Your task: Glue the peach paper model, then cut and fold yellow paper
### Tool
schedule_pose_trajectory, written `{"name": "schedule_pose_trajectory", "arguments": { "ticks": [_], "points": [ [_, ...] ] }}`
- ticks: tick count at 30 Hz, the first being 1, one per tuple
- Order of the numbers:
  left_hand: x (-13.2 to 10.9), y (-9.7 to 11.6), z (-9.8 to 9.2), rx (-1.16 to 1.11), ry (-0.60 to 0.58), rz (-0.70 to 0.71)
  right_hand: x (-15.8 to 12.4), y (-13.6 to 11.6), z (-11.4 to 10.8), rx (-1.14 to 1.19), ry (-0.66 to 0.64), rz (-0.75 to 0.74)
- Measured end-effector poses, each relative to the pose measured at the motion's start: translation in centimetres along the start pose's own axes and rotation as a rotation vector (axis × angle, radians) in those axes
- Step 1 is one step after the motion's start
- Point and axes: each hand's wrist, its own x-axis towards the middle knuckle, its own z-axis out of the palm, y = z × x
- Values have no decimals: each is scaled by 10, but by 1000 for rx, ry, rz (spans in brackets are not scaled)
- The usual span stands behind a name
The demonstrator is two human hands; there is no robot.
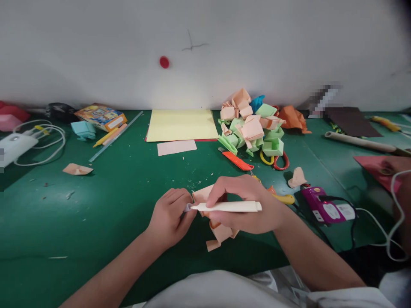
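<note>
My right hand [248, 201] is closed around a white marker [234, 207], which lies nearly level with its tapered tip pointing left. My left hand [171, 214] pinches a small pale lilac piece, which looks like the marker's cap [187, 208], right at that tip. Behind and below my right hand is a folded peach paper figure [221, 233] with a strip sticking out at its lower end. My right hand covers much of it, and I cannot tell whether the fingers also grip it.
A heap of folded paper pieces [252, 128] lies at the back, with a red cutter [237, 161] and scissors [281, 161] in front. Yellow sheets [183, 125] rest against the wall. A purple box with cables [327, 205] sits at right, a white charger [16, 145] at left.
</note>
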Motion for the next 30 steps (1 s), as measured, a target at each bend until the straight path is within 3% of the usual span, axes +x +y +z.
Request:
{"name": "schedule_pose_trajectory", "arguments": {
  "ticks": [6,9,14,16,18,20,24,28,30],
  "points": [
    [-1,1,-6,95,-32,74,10,1,7,88,8,157],
    [-1,3,-11,239,-56,110,12,4,21,197,84,283],
    [2,5,-17,350,3,156,11,9,49,268,255,321],
    [6,7,-22,361,3,171,10,8,47,247,249,318],
    [10,7,-28,368,-11,159,6,7,34,161,153,277],
    [12,2,-37,386,-25,92,-4,8,14,-45,34,133],
    [10,-32,-54,547,-60,-250,-37,23,-11,-457,-226,182],
    [4,-81,-61,632,-184,-620,-59,43,1,-687,-308,189],
    [2,-99,-61,607,-164,-751,-59,49,9,-682,-295,180]
  ]
}}
